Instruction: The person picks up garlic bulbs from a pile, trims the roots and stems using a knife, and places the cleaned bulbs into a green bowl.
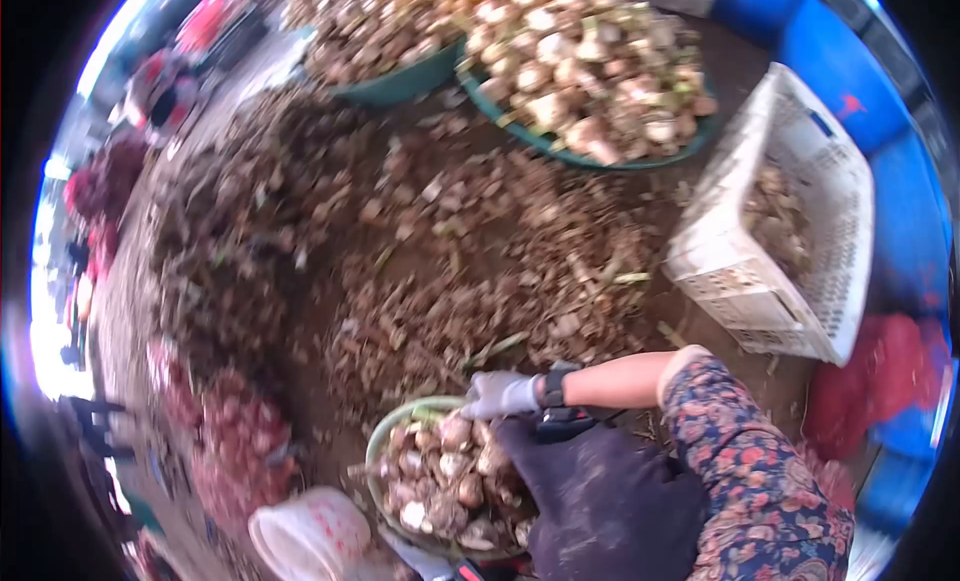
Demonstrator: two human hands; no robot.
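Observation:
A round green basin filled with garlic bulbs stands by a knee in dark, dusty trousers. My right hand, in a pale glove with a black band at the wrist, is at the basin's far rim beside the bulbs. Its fingers look curled, but what they hold, if anything, is hidden. At the bottom edge, my left hand, in a greyish glove, is low against the near side of the basin. It is partly cut off and blurred, so its fingers cannot be made out.
Dry skins and stalks litter the ground. Two larger green basins heaped with bulbs stand beyond. A white crate leans at right near red netting. A white bucket and filled red net bags are at lower left.

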